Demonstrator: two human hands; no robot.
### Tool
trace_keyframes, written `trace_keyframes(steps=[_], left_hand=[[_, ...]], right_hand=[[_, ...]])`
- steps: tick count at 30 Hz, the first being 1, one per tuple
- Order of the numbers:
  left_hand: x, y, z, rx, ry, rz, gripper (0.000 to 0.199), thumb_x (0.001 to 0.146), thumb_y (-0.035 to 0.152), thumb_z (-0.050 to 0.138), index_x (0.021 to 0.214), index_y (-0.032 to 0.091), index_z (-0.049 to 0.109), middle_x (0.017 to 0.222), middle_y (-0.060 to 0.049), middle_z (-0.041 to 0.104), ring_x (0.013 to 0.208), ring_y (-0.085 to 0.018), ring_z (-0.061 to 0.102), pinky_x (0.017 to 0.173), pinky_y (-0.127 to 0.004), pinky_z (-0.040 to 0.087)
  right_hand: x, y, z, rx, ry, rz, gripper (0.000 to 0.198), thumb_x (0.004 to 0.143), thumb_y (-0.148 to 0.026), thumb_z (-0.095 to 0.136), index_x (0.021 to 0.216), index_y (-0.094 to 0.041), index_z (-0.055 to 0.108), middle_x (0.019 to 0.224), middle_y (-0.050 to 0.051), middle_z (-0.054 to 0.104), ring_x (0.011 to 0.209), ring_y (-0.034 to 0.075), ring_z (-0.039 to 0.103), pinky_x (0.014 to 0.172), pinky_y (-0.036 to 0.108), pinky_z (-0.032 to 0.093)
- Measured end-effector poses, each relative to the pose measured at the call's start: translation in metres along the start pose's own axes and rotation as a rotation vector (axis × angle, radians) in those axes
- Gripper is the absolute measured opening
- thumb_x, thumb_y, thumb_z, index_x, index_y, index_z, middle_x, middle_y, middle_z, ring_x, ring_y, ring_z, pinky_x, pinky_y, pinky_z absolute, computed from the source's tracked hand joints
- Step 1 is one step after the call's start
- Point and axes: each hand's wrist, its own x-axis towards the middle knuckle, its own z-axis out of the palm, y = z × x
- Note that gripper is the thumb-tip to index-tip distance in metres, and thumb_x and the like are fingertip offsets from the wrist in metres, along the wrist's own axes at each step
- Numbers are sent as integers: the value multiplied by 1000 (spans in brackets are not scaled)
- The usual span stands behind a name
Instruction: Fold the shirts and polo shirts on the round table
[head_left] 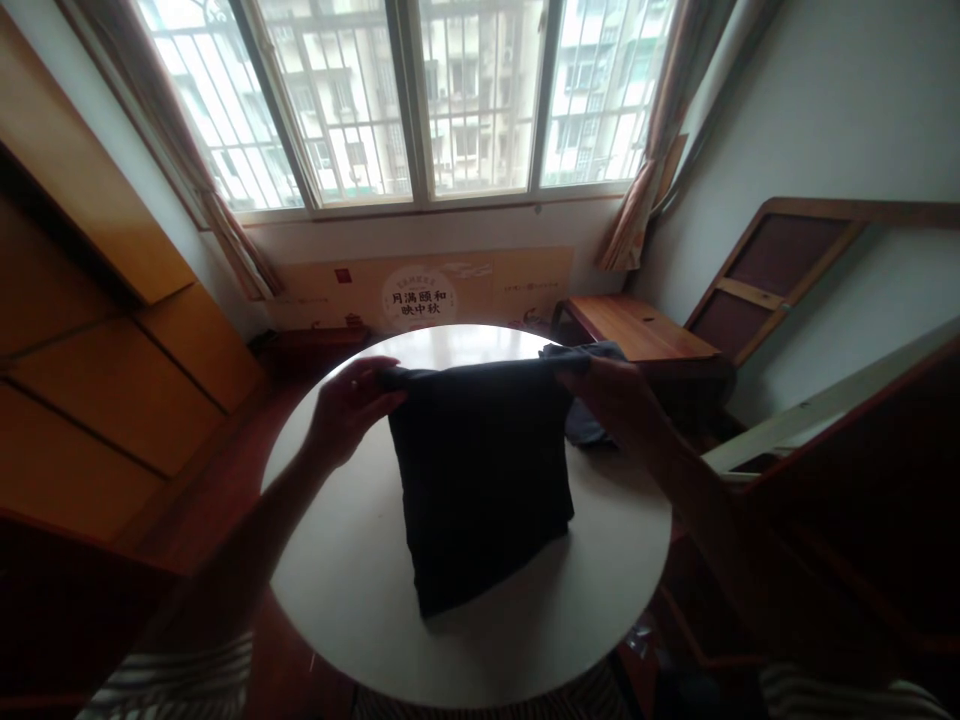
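Pinching folded black cloth (484, 480) by top corners with closed left hand (356, 402) and right hand (606, 388); holding over round white table (337, 570), inside near edge; probably handling soft, light, needing both corners gripped.

Sleeves (180, 680) striped dark and pale, bare forearms (259, 530)

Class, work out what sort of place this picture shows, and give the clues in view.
Probably a room in a home: pinkish-beige fabric curtains hang beside a wide, pale-framed glass window, and a round, glossy white table stands before it.
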Motion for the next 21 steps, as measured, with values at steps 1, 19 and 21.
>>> trace_keyframes(steps=[1, 19, 21], left_hand=[[-1, 21, 2, 33, 33, 84, 52, 65, 27, 88, 111, 21, 66, 99, -3, 71, 93, -19, 69, 83, -30, 59], [59, -127, -9, 404, 183, -626, 70, 74, 35, 82, 125, 5, 43, 98, -15, 65, 76, -17, 62, 67, -27, 50], [38, -137, -15, 436, 180, -665, 73, 69, 36, 86, 122, 5, 46, 99, -16, 64, 76, -18, 63, 65, -27, 49]], right_hand=[[1, -15, -1, -20, 49, -59, 24, 77, -41, 77, 91, -21, 75, 83, 0, 71, 82, 17, 67, 75, 30, 54], [59, 110, 63, 57, -55, 757, 58, 76, -37, 81, 118, -12, 50, 77, 7, 71, 63, 16, 67, 60, 29, 57], [43, 125, 63, 33, -90, 789, 59, 73, -36, 84, 115, -11, 51, 68, 4, 69, 55, 15, 65, 55, 28, 56]])
